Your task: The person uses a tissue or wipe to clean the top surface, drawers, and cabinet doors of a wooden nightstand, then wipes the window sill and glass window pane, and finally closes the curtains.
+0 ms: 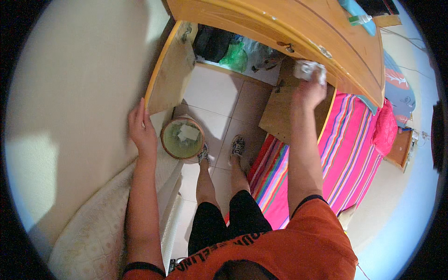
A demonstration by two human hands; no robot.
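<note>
My left hand [142, 129] grips the outer edge of the open left door [169, 73] of a wooden cabinet, with the fingertips around its edge. In my right hand [311, 92] is a crumpled white cloth [309, 70], slightly blurred, held at the upper part of the open right door [280, 112]. Just above it a drawer front [252, 29] has a key [287, 46] in its lock. Between the doors, the lower shelf holds a green plastic bag [235, 57] and a black bag [211, 43].
A round brown-rimmed container [182, 154] with a white piece inside stands by my feet. A pale mattress [91, 224] leans along the left wall. To the right is a bed with a striped pink cover [344, 140]. A small bottle [359, 20] lies on the cabinet top.
</note>
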